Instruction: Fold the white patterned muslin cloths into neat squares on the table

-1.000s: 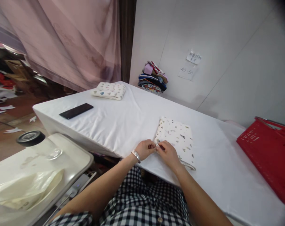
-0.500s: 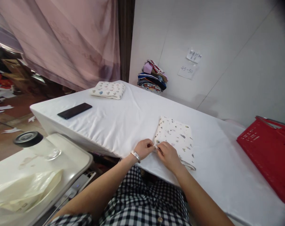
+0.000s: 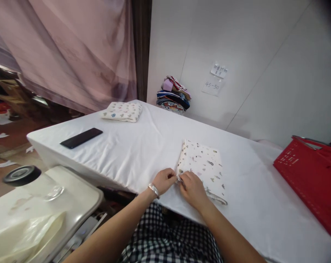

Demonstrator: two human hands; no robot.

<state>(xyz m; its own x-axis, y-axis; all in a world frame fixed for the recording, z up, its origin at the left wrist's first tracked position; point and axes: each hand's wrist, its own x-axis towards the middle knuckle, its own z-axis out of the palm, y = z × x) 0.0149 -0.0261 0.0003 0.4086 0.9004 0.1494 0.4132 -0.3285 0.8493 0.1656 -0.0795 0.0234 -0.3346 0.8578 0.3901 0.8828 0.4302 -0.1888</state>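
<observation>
A folded white cloth with small prints (image 3: 203,166) lies on the white-covered table (image 3: 143,146) just in front of me. My left hand (image 3: 164,180), with a bracelet on its wrist, and my right hand (image 3: 192,188) meet at the cloth's near left corner. Both pinch that corner between fingers and thumb. A second folded printed cloth (image 3: 122,111) rests at the table's far left, out of reach of either hand.
A black phone (image 3: 81,137) lies near the table's left edge. A red plastic basket (image 3: 313,175) stands at the right. A pile of coloured fabrics (image 3: 173,96) sits against the wall. A smaller cream table (image 3: 80,197) with a plastic bag (image 3: 25,233) stands at my left.
The view has tilted slightly, so everything sits a little lower and to the left. Both hands stay pinched on the same corner of the cloth.
</observation>
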